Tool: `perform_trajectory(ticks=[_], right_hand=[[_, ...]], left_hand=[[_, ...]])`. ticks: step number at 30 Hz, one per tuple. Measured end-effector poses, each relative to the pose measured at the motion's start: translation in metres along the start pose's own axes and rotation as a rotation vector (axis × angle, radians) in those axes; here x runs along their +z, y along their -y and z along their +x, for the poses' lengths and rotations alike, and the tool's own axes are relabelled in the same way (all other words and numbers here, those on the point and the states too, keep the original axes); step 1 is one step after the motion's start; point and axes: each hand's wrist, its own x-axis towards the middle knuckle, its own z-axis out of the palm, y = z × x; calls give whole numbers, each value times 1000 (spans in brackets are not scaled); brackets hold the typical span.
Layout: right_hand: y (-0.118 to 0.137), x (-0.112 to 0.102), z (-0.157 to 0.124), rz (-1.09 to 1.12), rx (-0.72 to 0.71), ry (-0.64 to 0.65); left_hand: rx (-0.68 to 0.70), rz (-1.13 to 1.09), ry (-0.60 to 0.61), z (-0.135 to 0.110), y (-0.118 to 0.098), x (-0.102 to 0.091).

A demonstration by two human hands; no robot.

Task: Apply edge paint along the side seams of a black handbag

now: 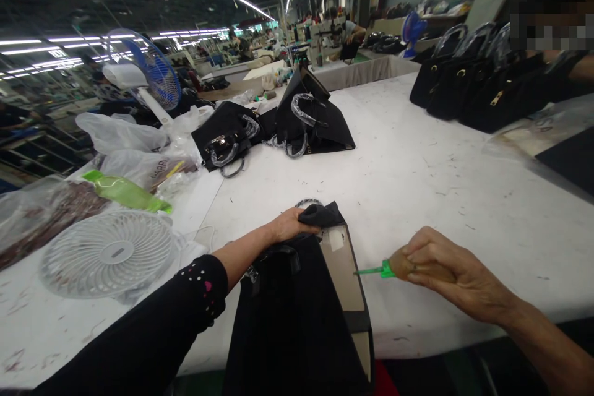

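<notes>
A black handbag (283,309) lies on its side at the table's near edge, its beige board panel (343,266) bared along the right. My left hand (292,224) is closed on the bag's dark fabric flap (322,215) at the far end, holding it folded back from the panel; its fingertips are partly hidden by the cloth. In my right hand (445,266) is a brownish squeeze bottle (403,265) with a long green nozzle (370,271). That nozzle points left, its tip at the panel's right edge; whether it touches, I cannot tell.
Black handbags with wrapped handles (315,117) lie farther back on the white table (394,161). More bags (464,86) stand at right near another person. On the left are a white fan (116,253), a green bottle (130,190), plastic bags (125,136) and a blue fan (160,74).
</notes>
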Motion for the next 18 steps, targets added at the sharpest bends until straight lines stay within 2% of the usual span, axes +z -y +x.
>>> perform_trajectory(ticks=[2,3,6,10,14,18], right_hand=[[1,-1,-1,50,24,108],[1,-1,-1,66,29,119],[3,-1,-5,66,34,43],[10,2,-10,110,38,134],[16,6,-13,89,16,39],[14,8,-14,136,20,125]], left_hand=[[5,8,4,0,0,0],[6,12,8,0,0,0],[6,22,16,-1,-2,-1],[3,30,19,0,0,-2],[-14,40,5,-1,0,-1],[-20,47,-4,-2,-2,1]])
